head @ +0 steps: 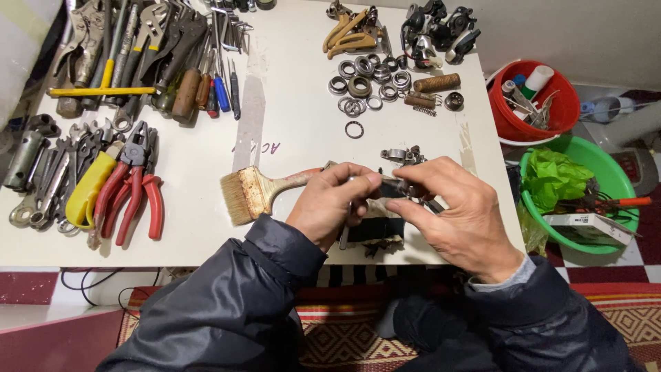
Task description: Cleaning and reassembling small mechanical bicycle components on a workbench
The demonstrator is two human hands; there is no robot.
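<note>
My left hand [330,203] and my right hand [454,210] meet over the near edge of a white table [296,131]. Together they pinch a small dark metal part [394,187] between the fingertips. A thin metal rod hangs down under my left hand. A worn paintbrush [258,193] lies just left of my left hand, bristles pointing left. A small metal clamp piece [403,156] rests on the table just beyond my fingers. A dark block lies beneath my hands, mostly hidden.
Red-handled pliers [134,186] and wrenches lie at the left, screwdrivers and more pliers at the back left. Several metal rings and bearings [368,83] sit at the back centre. A red bucket [533,103] and a green basin [578,189] stand on the floor at the right.
</note>
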